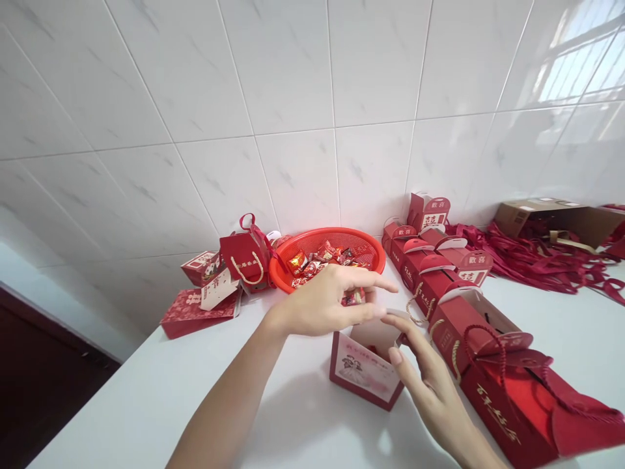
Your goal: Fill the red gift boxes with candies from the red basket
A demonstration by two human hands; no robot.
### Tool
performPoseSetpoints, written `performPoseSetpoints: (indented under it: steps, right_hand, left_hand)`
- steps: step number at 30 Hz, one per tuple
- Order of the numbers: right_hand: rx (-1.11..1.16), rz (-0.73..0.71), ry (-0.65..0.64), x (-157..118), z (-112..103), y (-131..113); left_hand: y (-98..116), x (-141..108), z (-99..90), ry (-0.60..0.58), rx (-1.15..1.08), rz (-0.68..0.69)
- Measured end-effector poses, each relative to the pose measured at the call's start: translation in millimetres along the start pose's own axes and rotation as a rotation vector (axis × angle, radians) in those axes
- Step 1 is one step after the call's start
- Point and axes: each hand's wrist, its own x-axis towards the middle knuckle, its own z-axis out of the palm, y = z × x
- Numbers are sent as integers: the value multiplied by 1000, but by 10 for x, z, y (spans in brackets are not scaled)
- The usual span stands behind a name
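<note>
A small red-edged gift box point(366, 371) stands upright with its top open; a printed couple shows on its pale front panel. My left hand point(322, 299) is above the box, palm side down, with thumb and forefinger stretched apart. Wrapped candy point(354, 297) shows under its palm, in the curled fingers, which are mostly hidden. My right hand point(424, 368) grips the right upper edge of the box, thumb in front and fingers over the rim. Behind my left hand sits a red plastic basket point(374, 251) of wrapped candies point(312, 264).
Red gift boxes point(449, 296) with cord handles form a row at the right. More red boxes point(200, 316) lie at the left. Dark red ribbons point(522, 260) spill beside a cardboard carton point(532, 212) at the back right. A tiled wall point(293, 78) borders the white table point(146, 404).
</note>
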Motion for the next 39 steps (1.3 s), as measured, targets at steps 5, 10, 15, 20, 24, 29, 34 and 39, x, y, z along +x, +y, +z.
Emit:
performPoseSetpoints:
  steps: [5, 10, 15, 20, 24, 29, 34, 39]
  right_hand:
    - [16, -12, -2, -14, 12, 34]
    - [13, 0, -9, -19, 1, 48]
    - [-1, -2, -5, -17, -13, 21]
    - [-39, -18, 7, -84, 37, 77]
    - [-18, 4, 50, -100, 91, 149]
    - [-64, 27, 42, -37, 95, 174]
    - [-68, 35, 177, -40, 109, 142]
    - [17, -175, 357, -116, 86, 58]
  left_hand:
    - [-85, 100, 307, 245, -67, 131]
    - [-192, 73, 317, 283, -93, 156]
    - [-275, -157, 107, 225, -34, 78]
    - [-361, -371, -4, -7, 55, -82]
    - [-429, -385, 29, -63, 90, -168]
    - [-465, -325, 85, -92, 139, -128]
    - [-457, -339, 89, -55, 203, -76]
    - [-346, -149, 28, 394, 127, 16]
